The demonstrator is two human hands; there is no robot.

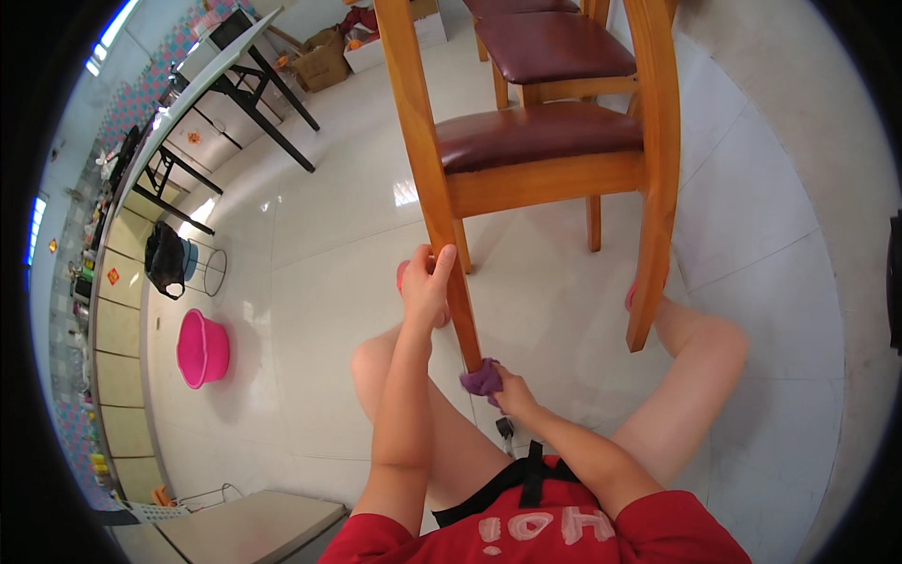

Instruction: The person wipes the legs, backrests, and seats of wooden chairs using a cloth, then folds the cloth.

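Note:
Before me stands a wooden chair (546, 194) with a dark red padded seat (542, 134), its back turned towards me. My left hand (427, 278) grips its left rear leg (461, 303) partway down, thumb on the near side. Lower on the same leg, my right hand (518, 391) holds a purple cloth (482, 381) pressed around the foot end. The right rear leg (643, 310) stands by my right foot, with no hand on it.
More chairs (557, 46) with red seats stand behind this one, along the wall (782, 92). A pink basin (203, 349) and a wire stand (211, 271) with a black plastic bag (165, 257) are at left. Beyond are a folding table (211, 81) and a cardboard box (320, 62).

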